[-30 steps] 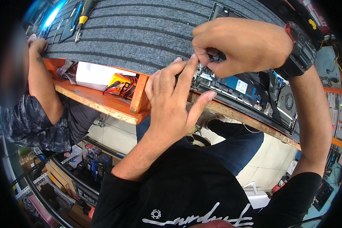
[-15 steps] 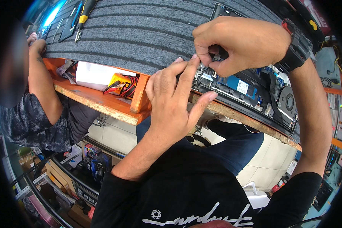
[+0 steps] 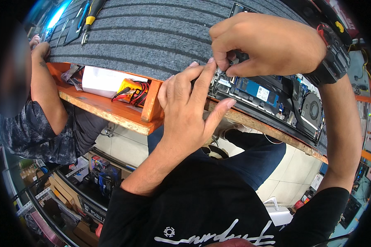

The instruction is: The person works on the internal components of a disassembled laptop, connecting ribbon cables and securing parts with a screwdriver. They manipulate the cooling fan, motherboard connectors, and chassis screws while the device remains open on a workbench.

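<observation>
An opened laptop (image 3: 255, 106) lies on the bench with its inside parts bare. It has a blue circuit card (image 3: 251, 87) with a white label and a round cooling fan (image 3: 313, 109) at its right end. My left hand (image 3: 185, 105) rests with fingers stretched and thumb spread, its fingertips at the laptop's left edge. My right hand (image 3: 261, 45), with a black watch on the wrist, bends over the laptop's left part. Its thumb and index finger are drawn together low over the parts there. Whatever they pinch is too hidden to make out.
Grey ribbed mat (image 3: 152, 37) covers the bench top. A yellow-and-black screwdriver (image 3: 90, 20) lies far left. Below, an orange shelf (image 3: 111, 113) holds a yellow multimeter (image 3: 130, 90) with red and black leads beside white paper. Another person's arm (image 3: 47, 86) reaches onto the bench at left.
My right hand and wrist have shifted slightly right, with the wrist turned a little. The pinching fingertips stay near the same spot. My left hand has not visibly moved.
</observation>
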